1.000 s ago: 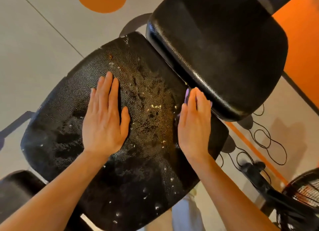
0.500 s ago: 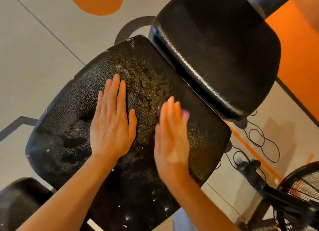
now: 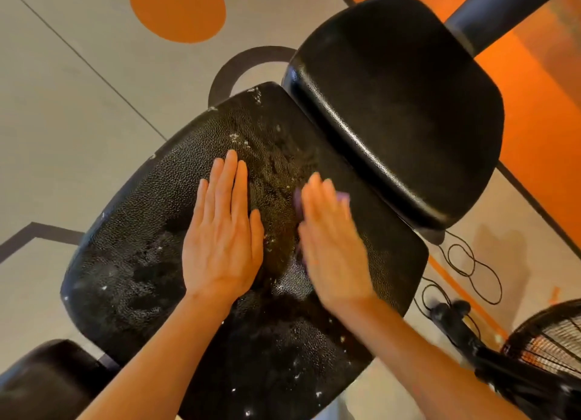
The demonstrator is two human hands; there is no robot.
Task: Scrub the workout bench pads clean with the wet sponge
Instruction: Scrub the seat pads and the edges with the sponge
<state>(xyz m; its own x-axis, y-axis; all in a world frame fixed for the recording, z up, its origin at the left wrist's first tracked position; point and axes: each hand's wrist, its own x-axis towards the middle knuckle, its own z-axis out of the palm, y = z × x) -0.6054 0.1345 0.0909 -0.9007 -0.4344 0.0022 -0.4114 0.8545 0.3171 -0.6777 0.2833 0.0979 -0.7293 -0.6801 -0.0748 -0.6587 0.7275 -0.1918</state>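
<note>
The black pebbled seat pad (image 3: 132,253) fills the centre, wet and flecked with white suds and crumbs. My left hand (image 3: 223,231) lies flat on it, fingers together, holding nothing. To its right, my right hand (image 3: 333,240) presses a purple sponge (image 3: 343,197) onto the pad; only the sponge's edges show past the fingers and the palm's left side. The hand is blurred. Behind the seat stands the smoother black back pad (image 3: 405,105), tilted up and looking dry.
A black post (image 3: 503,8) rises behind the back pad. Another dark pad (image 3: 47,385) sits at the bottom left. A fan with a wire grille (image 3: 547,344) and loose black cables (image 3: 465,262) lie on the floor to the right. The floor is beige with orange markings.
My right hand slid the sponge from the seat's right edge, by the back pad, leftwards to the middle, close to my left hand. The left hand stayed flat in place.
</note>
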